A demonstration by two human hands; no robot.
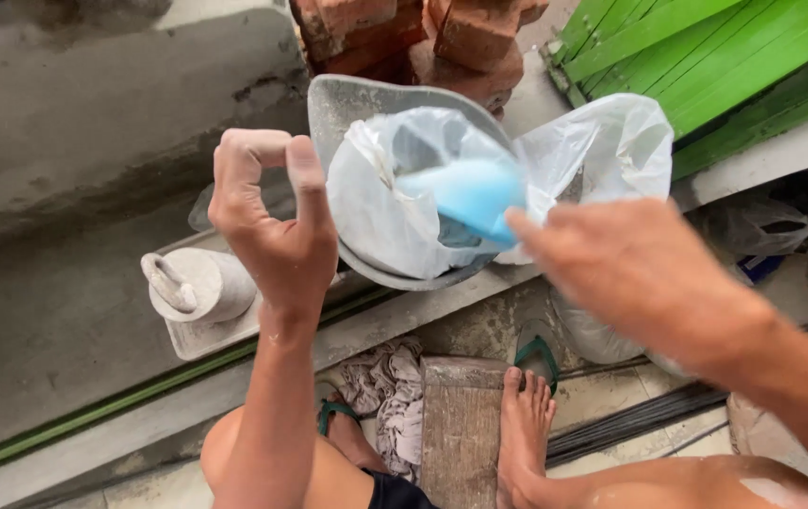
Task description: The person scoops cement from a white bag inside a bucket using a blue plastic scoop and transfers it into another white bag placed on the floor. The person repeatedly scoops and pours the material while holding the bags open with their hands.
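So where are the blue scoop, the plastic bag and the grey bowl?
blue scoop (pixel 468 193): head view, middle of its blue body.
plastic bag (pixel 611 141): head view, right-hand flap.
grey bowl (pixel 347 99): head view, upper left rim.

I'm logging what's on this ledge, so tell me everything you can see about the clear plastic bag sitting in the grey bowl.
The clear plastic bag is thin, crinkled and whitish, its mouth open and spread wide over the grey bowl that holds it, with one side billowing out to the right. A blue scoop-like piece reaches into its opening, held by the right hand. The left hand hovers beside the bag, dusted pale; whether its fingers touch the plastic is unclear. Contents are hidden.
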